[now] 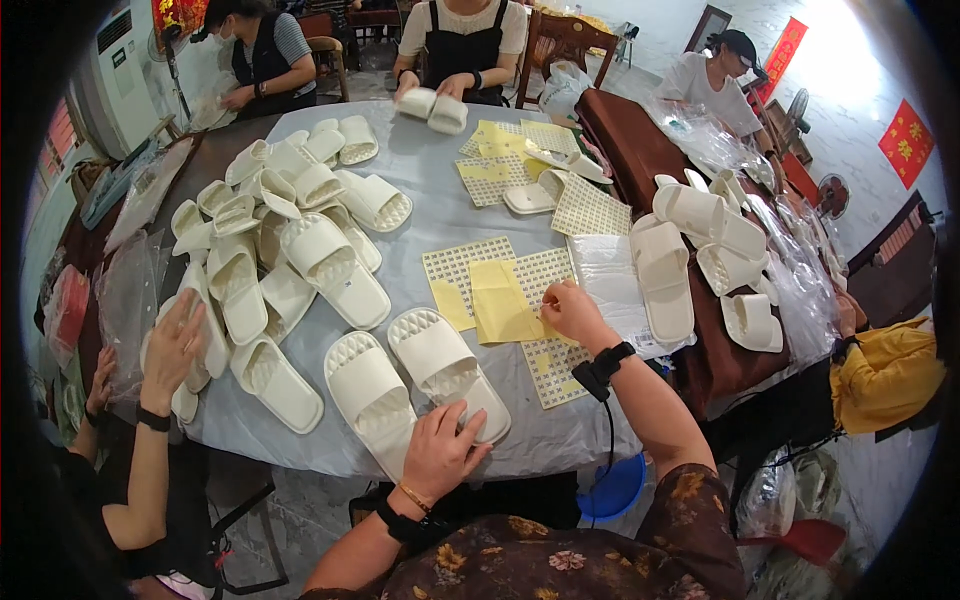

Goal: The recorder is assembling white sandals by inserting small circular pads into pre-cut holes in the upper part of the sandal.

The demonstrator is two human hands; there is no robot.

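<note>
A pair of cream slippers, one [372,395] on the left and one [437,358] on the right, lies side by side at the table's near edge. My left hand [440,452] rests on their heel ends, its fingers stretched out and a little apart. Over the sticker sheets, my right hand [577,313] is closed in a pinch; what its fingertips hold is too small to make out. Beneath and around it are a sheet of small printed stickers [553,372], another such sheet [460,262] and a plain yellow backing sheet [503,300].
A heap of cream slippers [290,205] covers the left side, with a co-worker's hand [175,340] beside it. Across the table another person's hands [455,85] hold two slippers. More slippers [700,215] lie at right on brown covering. A blue bucket [612,487] stands below.
</note>
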